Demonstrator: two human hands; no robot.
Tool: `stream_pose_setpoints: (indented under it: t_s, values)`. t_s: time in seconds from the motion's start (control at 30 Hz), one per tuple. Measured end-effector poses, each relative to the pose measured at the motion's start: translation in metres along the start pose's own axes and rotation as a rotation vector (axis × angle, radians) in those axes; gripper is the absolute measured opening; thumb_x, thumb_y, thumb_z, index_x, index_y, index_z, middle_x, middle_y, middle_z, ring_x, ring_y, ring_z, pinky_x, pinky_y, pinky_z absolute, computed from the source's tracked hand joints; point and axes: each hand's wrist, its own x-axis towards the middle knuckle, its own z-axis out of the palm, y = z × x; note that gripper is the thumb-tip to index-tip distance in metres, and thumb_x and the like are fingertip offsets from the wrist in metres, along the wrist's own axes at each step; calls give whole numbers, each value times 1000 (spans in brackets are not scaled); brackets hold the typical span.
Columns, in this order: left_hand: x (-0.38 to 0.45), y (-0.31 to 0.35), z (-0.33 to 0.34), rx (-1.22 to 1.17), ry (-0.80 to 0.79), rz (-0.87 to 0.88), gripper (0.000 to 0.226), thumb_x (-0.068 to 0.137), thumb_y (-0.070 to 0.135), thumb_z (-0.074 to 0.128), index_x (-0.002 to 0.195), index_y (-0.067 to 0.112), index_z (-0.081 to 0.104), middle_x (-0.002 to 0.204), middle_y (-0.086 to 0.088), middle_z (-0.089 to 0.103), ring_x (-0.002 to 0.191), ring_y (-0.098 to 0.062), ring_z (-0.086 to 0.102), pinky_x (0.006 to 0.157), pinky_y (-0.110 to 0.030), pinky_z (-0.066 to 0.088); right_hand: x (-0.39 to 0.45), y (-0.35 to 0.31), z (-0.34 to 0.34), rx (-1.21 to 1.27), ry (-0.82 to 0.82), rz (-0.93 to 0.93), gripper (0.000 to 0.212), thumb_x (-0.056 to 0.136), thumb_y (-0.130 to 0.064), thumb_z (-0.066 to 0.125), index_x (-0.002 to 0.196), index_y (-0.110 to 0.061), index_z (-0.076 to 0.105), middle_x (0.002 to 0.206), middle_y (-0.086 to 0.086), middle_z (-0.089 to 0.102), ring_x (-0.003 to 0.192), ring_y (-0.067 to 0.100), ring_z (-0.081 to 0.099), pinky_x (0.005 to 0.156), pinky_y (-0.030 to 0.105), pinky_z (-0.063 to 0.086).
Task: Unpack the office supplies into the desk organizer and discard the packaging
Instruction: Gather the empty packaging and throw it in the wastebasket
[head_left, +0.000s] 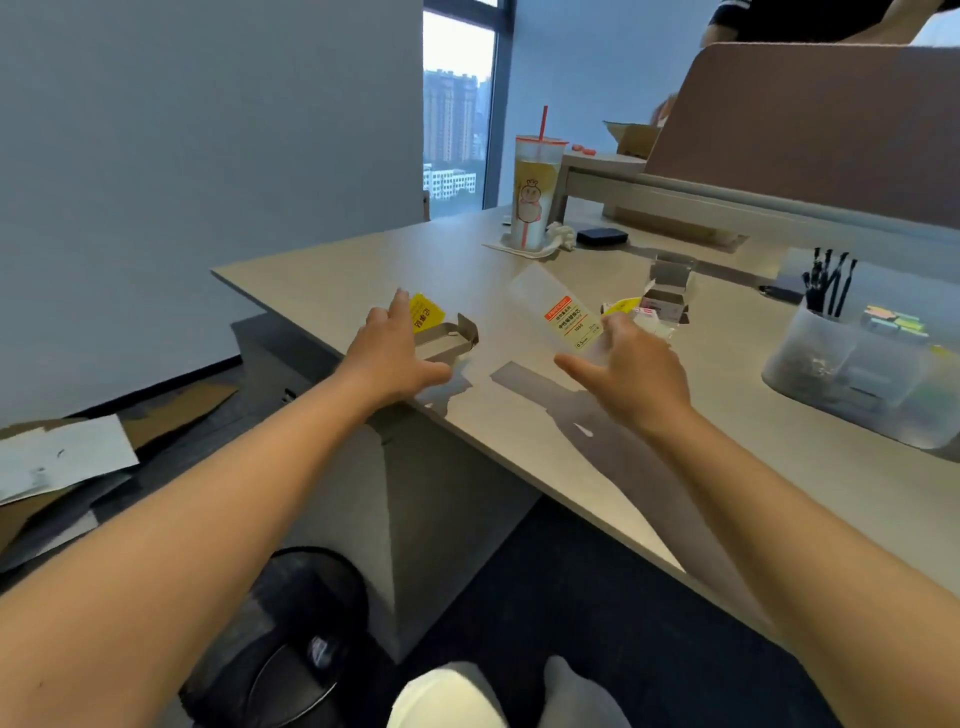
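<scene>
My left hand (392, 356) reaches over an opened small cardboard box (447, 335) with a yellow flap (426, 312) near the desk's left edge, fingers spread, touching it. My right hand (631, 366) holds the lower end of a clear plastic sleeve (553, 309) with an orange and white label, raised above the desk. More opened small boxes (662, 299) lie behind it. The translucent desk organizer (841, 374) stands at the right with black pens (831, 283) upright, sticky notes (896, 322) and small items inside.
A tall drink cup (535, 192) with a red straw stands at the far side, beside a crumpled tissue (561, 236) and a black case (601, 236). A black bin (291, 639) sits on the floor below. Flat cardboard and paper (62, 462) lie left. A desk partition (810, 135) rises at the back right.
</scene>
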Motion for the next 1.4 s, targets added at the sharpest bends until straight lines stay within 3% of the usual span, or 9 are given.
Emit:
stream_pose_setpoints:
  t_s: [0.1,0.17,0.33,0.5,0.7,0.9,1.07,1.27,1.4]
  values:
    - [-23,-40,-26,-13,58,-92,84,75,26,69,139,7,18,134,-22,36,119,-34,41,90,-34,39,-2,-41,19,47,-48,-82,51,81,-42,60,116,-8,45,117,12,60,101,29,59,78,40,51]
    - [-41,-73,-43,4,91,-149,80,71,25,71,134,4,27,128,-22,42,113,-34,45,85,-34,39,-6,-73,35,78,-97,-148,52,81,-41,60,118,-9,44,120,11,58,102,27,58,75,36,50]
    - [-94,-159,-74,38,110,-285,85,71,22,72,138,4,23,133,-21,39,121,-33,40,97,-35,35,-24,-152,84,106,-233,-326,51,80,-40,61,118,-10,44,122,10,56,106,25,57,69,29,48]
    - [-126,-239,-65,58,78,-416,90,66,22,75,139,7,24,133,-19,41,120,-33,42,99,-37,36,-45,-189,157,47,-440,-392,46,80,-42,60,111,-12,44,117,8,58,103,25,59,79,42,54]
    - [-141,-306,-7,35,-89,-566,88,66,23,75,138,10,25,132,-18,41,122,-34,41,98,-37,36,-68,-181,254,-63,-707,-309,40,82,-30,61,110,-9,43,115,11,54,100,29,54,67,35,40]
    - [-142,-351,78,8,-262,-688,77,66,22,75,130,9,34,127,-17,44,118,-34,43,96,-41,40,-92,-144,332,-207,-972,-219,44,81,-23,61,113,-7,35,121,14,51,107,35,53,75,41,45]
    - [-129,-372,131,53,-332,-712,65,65,22,73,121,10,41,123,-17,50,114,-35,48,91,-46,44,-103,-123,376,-282,-1040,-220,48,82,-28,59,121,-10,37,121,13,55,106,34,56,76,39,46]
    - [-116,-385,156,83,-489,-663,107,67,41,74,143,6,6,145,-18,30,133,-35,30,107,-46,31,-104,-119,411,-185,-1082,-255,59,86,-30,56,135,-11,29,136,13,42,121,33,45,92,43,41]
    - [-114,-390,150,146,-474,-585,64,77,37,64,124,1,42,131,-19,45,123,-35,41,101,-43,37,-102,-119,414,-182,-1076,-332,48,90,-26,49,132,-6,36,137,16,41,123,33,43,97,44,40]
